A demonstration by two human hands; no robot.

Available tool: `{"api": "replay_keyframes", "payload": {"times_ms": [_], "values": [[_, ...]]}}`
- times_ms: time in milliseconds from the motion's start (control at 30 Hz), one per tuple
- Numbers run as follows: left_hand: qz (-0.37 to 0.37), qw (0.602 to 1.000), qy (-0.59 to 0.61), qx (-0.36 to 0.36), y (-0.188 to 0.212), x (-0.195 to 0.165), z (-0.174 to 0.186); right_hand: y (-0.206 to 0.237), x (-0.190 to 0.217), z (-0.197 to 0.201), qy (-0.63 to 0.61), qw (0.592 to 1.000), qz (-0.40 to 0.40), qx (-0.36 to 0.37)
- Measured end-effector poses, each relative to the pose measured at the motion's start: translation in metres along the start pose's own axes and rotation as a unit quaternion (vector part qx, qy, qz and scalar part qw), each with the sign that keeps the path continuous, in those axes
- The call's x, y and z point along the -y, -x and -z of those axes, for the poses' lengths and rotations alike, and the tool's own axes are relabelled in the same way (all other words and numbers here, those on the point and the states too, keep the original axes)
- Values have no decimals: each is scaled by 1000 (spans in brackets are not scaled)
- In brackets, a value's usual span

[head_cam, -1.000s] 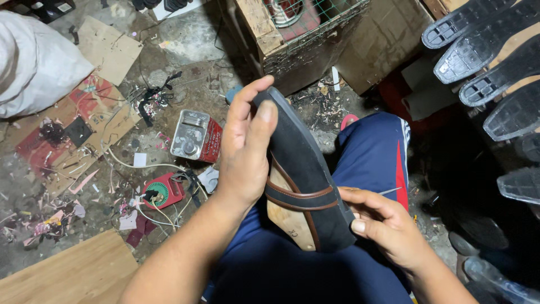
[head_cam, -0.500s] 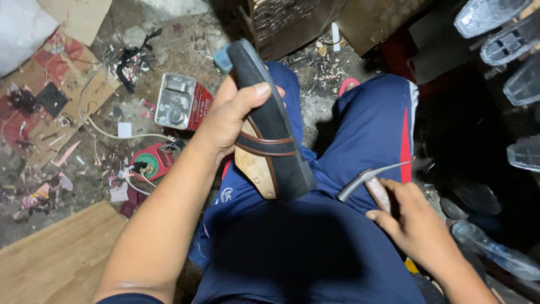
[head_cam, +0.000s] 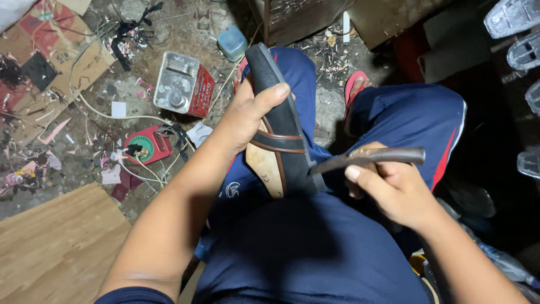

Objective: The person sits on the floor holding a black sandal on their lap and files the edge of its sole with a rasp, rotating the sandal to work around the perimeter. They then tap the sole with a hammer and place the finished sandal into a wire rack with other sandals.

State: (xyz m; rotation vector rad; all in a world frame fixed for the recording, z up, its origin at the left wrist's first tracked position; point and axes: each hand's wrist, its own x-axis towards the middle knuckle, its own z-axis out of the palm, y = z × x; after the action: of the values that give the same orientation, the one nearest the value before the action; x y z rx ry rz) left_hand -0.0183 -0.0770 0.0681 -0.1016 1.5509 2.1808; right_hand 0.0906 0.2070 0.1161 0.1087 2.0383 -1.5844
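A black-soled sandal (head_cam: 278, 126) stands on edge across the person's lap, the left hand (head_cam: 247, 115) clasped round its middle. The right hand (head_cam: 388, 188) grips a curved metal tool (head_cam: 365, 157), its tip touching the sandal's heel end. A slip there could gouge the sole or nick the thigh beneath.

Navy trousers (head_cam: 315, 253), red stripe, pink flip-flop (head_cam: 354, 90)

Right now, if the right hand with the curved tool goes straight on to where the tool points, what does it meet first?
Probably the sandal in the left hand: the tool in the right hand already points at its heel end; whether they touch is unclear.
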Motion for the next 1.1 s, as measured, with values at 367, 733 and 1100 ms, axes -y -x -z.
{"api": "replay_keyframes", "payload": {"times_ms": [367,733,1100], "values": [[-31,998,25,40,-2,1,10,-31,7,-6,-48,998,-16,-43],[-27,997,69,-8,-1,8,20,-44,-4,-23,-30,997,30,-65],[-18,999,20,-38,4,-7,13,-45,27,-35,142,974,153,-87]]}}
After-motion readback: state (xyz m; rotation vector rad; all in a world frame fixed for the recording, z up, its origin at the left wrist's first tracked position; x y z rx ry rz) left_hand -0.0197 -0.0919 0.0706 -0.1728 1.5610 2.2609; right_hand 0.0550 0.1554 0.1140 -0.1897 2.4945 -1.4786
